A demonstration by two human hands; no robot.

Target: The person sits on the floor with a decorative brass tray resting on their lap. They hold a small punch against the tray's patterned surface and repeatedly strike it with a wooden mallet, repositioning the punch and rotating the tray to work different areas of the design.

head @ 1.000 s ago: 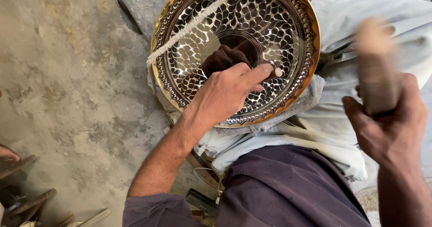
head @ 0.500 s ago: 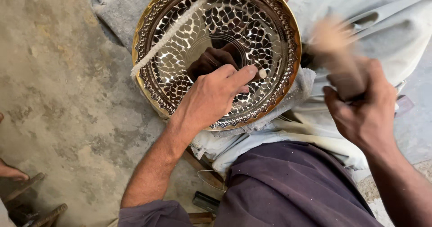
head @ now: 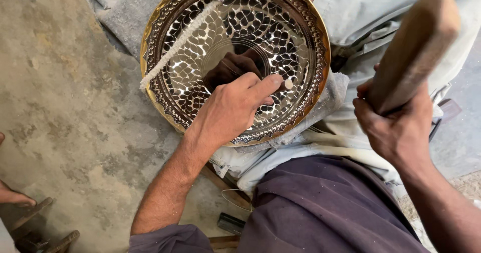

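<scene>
L hand (head: pixel 230 110) fingers pinching small punch (head: pixel 287 84) on engraved brass plate (head: pixel 200 47), R hand (head: pixel 396 122) gripping raised wooden mallet (head: pixel 413 47)

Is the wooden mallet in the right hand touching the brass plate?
Apart. The head view shows the wooden mallet raised in the right hand, off beyond the rim of the brass plate, with pale cloth showing between them.

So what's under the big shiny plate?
Under the shiny plate lie grey cloth and pale folded fabric on the person's lap. Whatever props up its middle is hidden by the plate. The left hand rests on top.
</scene>
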